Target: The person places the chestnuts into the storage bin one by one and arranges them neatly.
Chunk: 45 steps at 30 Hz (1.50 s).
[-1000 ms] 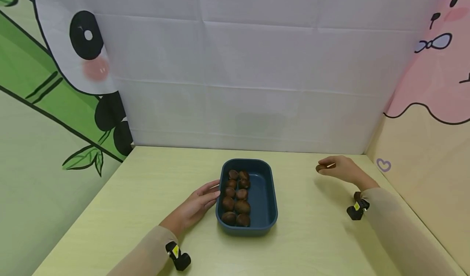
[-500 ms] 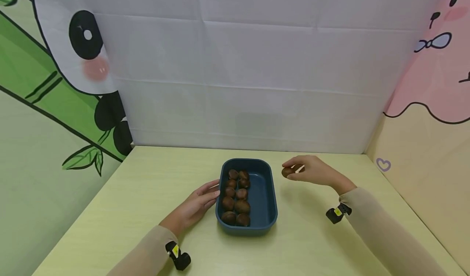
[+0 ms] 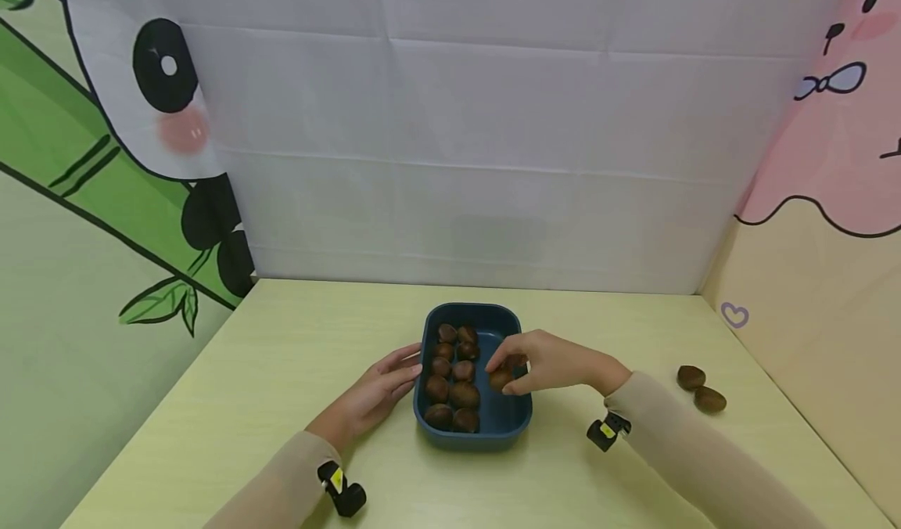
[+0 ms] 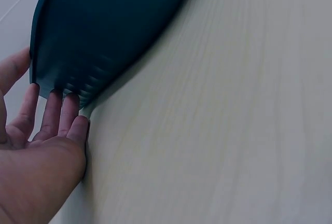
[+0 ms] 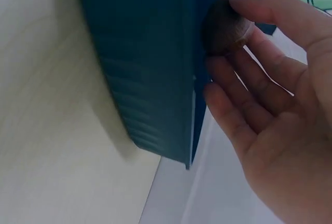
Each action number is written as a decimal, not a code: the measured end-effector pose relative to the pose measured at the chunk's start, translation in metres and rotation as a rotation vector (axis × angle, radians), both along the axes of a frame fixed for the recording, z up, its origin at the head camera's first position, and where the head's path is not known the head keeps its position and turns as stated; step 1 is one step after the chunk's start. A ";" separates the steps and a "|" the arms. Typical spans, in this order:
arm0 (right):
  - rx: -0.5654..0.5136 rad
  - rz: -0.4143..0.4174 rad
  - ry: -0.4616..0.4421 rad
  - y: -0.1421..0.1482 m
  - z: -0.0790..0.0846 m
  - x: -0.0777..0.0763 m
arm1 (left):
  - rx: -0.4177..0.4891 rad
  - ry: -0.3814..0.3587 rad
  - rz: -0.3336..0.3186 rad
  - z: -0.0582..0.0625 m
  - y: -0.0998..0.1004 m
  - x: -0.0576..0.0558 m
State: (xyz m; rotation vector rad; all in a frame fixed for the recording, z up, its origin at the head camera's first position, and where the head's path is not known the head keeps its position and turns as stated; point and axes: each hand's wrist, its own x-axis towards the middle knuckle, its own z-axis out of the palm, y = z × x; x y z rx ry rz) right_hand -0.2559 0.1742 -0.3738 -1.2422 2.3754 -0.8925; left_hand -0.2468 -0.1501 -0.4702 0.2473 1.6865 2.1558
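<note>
A dark blue rectangular bin [image 3: 510, 435] stands mid-table with chestnuts [image 3: 464, 396] in two columns along its left half. My right hand [image 3: 552, 361] pinches one more brown chestnut [image 3: 500, 378] over the bin's right half. In the right wrist view that chestnut [image 5: 225, 27] sits between thumb and fingertips, just beyond the bin's rim [image 5: 189, 79]. My left hand [image 3: 380, 392] rests its fingertips on the bin's left wall. The left wrist view shows those fingers [image 4: 52, 112] extended against the ribbed outer side of the bin [image 4: 104, 32].
Two loose chestnuts [image 3: 701, 389] lie on the pale wood-grain table [image 3: 338, 318] at the right, beside my right forearm. A white sheet [image 3: 457, 161] hangs behind the table. Printed panels [image 3: 823, 294] flank both sides.
My right hand has carried the chestnut leftward from the table's right side to over the bin. Two chestnuts at the right have come into view. The left hand stays put.
</note>
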 end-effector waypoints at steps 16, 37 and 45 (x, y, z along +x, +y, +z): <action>0.268 0.042 0.190 -0.026 -0.026 0.011 | -0.014 0.010 0.010 0.000 0.001 0.001; 0.183 0.051 0.138 -0.022 -0.018 0.010 | -0.013 0.007 0.005 -0.001 0.000 0.000; 0.084 -0.044 0.171 0.008 0.000 0.004 | -0.009 0.004 0.016 -0.001 0.000 0.000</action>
